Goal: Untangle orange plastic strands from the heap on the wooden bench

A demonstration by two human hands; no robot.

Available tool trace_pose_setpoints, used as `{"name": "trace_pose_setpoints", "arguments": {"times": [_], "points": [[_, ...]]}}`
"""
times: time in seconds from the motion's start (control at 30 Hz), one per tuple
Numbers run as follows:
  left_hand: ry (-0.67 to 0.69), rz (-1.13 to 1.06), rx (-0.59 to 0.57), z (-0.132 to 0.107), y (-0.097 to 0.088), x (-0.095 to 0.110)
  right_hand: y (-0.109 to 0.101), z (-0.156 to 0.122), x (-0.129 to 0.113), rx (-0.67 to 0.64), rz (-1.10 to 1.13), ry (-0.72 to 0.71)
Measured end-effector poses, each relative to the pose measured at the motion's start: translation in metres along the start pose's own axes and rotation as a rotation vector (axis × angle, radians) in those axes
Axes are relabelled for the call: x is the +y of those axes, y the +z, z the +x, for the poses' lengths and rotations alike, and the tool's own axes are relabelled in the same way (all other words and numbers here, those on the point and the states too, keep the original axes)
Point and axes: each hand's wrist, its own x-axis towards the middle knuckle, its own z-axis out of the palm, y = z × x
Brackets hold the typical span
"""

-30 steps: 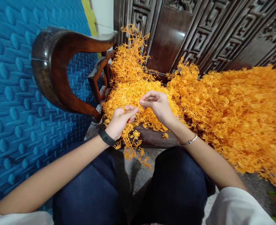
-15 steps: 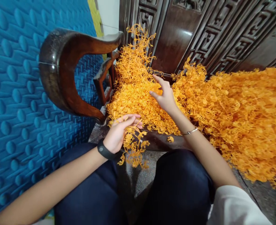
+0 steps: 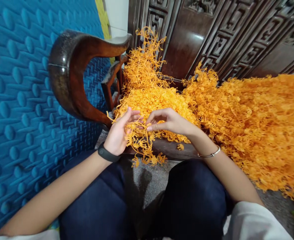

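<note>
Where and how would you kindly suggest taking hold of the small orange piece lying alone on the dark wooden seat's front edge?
I would pinch the small orange piece by its opposite sides, coming from above, probably with the nearer right hand. It looks low and roundish, lies apart from the orange pile on the dark wooden seat, and nothing covers its top.

The right hand point(image 3: 170, 121) has dropped from above the orange pile point(image 3: 159, 98) to its near side, beside strands point(image 3: 147, 155) hanging from the left hand point(image 3: 115, 136), now turned thumb-up.
</note>
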Motion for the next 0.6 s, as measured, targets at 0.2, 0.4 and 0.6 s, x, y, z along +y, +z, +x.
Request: {"name": "trace_pose_setpoints", "arguments": {"times": [0.2, 0.4, 0.6], "points": [[-0.082, 0.27, -0.213, -0.004, 0.0, -0.006, 0.001, -0.007, -0.005, 0.05, 0.25, 0.02], [-0.099, 0.311, -0.354, -0.009, 0.002, -0.006, 0.004, -0.013, -0.01, 0.195, 0.298, 0.07], [-0.036, 0.374, -0.327, -0.012, 0.009, -0.01, -0.002, -0.014, -0.006, 0.39, 0.231, 0.099]]}}
